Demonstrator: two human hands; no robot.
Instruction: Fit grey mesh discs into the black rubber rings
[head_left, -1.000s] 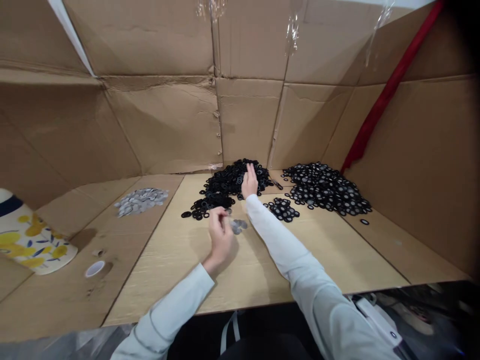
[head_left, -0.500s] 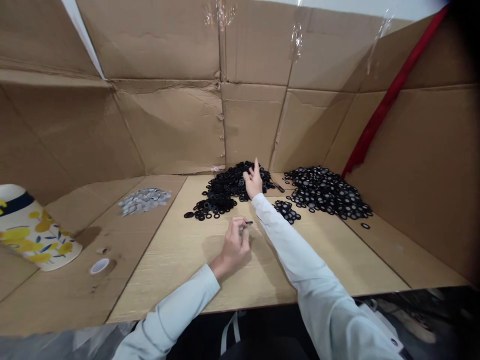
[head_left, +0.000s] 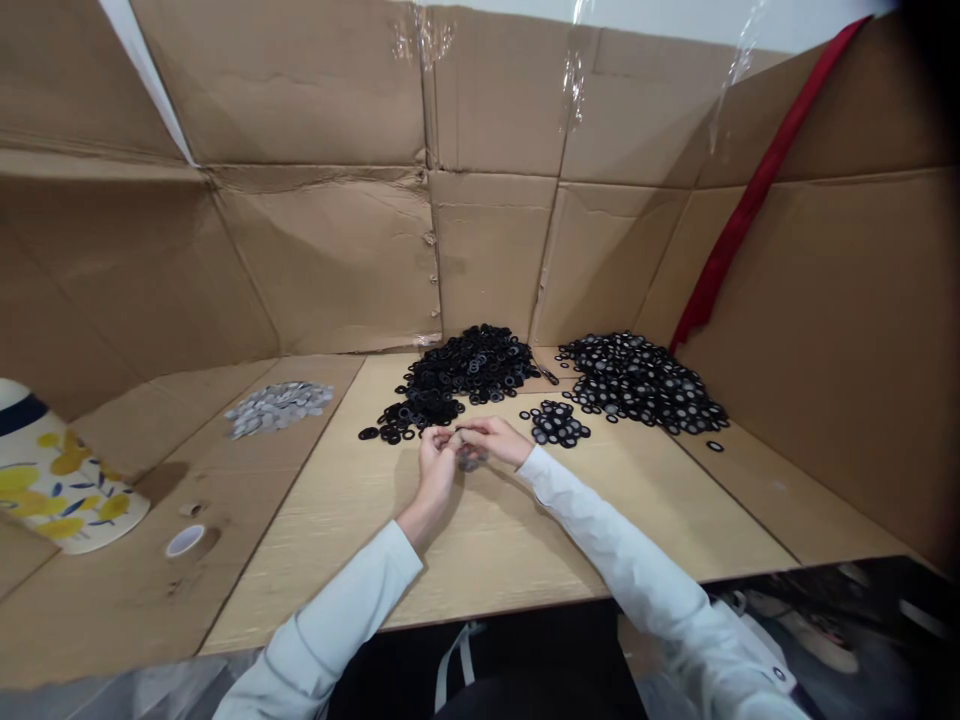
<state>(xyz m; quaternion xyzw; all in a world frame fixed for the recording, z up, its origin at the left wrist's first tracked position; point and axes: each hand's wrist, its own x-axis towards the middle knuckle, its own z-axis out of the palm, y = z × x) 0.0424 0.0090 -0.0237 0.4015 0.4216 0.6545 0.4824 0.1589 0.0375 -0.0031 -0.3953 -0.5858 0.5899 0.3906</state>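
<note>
My left hand and my right hand meet over the board, fingertips pinched together and touching. Whatever is between the fingertips is too small and covered to make out. A blurred dark cluster of small pieces shows just below the fingers; I cannot tell whether it is held or lies on the board. Behind the hands rises a heap of black rings, spilling forward to the left. Right of my right hand lies a small group of black rings with grey centres.
A larger heap of grey-centred rings lies at the back right, one loose ring beside it. Tweezers-like tool lies between the heaps. Left: grey discs, a tape roll, a flowered cylinder. Cardboard walls enclose the table.
My right hand has come back from the black ring heap to my left hand, its fingers closing. My left hand has shifted slightly left and up. The view has moved a little.
</note>
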